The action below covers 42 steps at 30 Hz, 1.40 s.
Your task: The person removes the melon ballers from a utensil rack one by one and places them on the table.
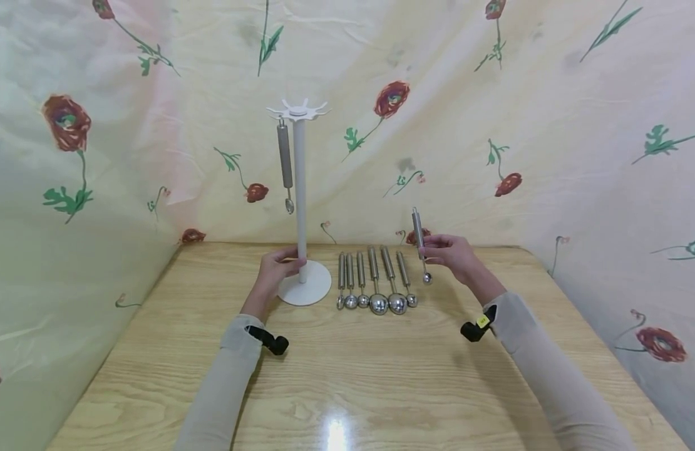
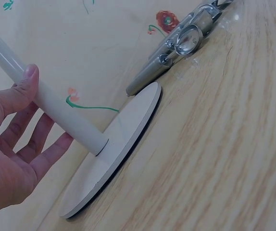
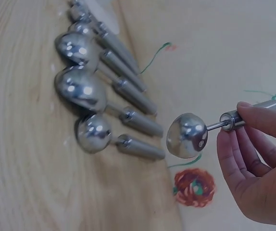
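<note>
A white stand [image 1: 301,188] with a round base and a ring of prongs on top stands upright on the table. Low on its pole, just above the base [image 2: 123,139], my left hand [image 1: 275,269] grips it between thumb and fingers. My right hand [image 1: 450,254] pinches the metal handle of a small melon baller [image 1: 417,228], held upright off the table with its round scoop [image 3: 187,135] down. Another metal scoop [image 1: 285,156] with a small oval head hangs from a prong on the stand's left side.
Several metal scoops [image 1: 374,269] of different sizes lie in a row between the stand and my right hand, handles toward the back. The wooden table [image 1: 347,376] ends at a flowered cloth [image 1: 449,156] behind and at both sides.
</note>
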Tool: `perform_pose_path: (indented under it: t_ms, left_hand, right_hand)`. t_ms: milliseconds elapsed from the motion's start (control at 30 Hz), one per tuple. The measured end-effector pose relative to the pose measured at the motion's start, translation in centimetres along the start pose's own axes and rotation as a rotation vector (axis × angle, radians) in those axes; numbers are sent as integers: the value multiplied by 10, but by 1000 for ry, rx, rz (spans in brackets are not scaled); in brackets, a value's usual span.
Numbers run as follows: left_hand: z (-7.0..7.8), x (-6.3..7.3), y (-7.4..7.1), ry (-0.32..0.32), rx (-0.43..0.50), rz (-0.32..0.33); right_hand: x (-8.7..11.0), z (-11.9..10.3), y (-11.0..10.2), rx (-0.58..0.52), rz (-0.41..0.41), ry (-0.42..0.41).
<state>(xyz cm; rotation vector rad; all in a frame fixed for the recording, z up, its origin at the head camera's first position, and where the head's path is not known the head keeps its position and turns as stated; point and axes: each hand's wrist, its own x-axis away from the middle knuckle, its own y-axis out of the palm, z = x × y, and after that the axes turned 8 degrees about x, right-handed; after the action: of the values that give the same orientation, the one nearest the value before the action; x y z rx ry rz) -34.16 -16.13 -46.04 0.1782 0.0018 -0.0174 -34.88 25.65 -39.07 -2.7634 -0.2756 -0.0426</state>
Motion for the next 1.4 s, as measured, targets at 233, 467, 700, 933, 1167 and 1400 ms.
perform_pose_path:
  t_ms: [233, 467, 700, 933, 1167, 1400]
  left_hand:
    - [2, 2, 1, -6, 7, -4]
    - [0, 1, -1, -2, -13, -11]
    - [-3, -1, -3, 17, -22, -18]
    - [-4, -3, -4, 27, -23, -30]
    - [-4, -3, -6, 30, -18, -34]
    - [-5, -4, -5, 30, -9, -41]
  right_hand:
    - [-5, 25, 2, 27, 23, -12]
    - [-8, 41, 7, 5, 40, -27]
    - [-9, 49, 13, -12, 51, 22]
    - [-11, 54, 17, 35, 64, 44]
    - [-10, 56, 21, 61, 80, 44]
    - [-10, 60, 22, 131, 95, 51]
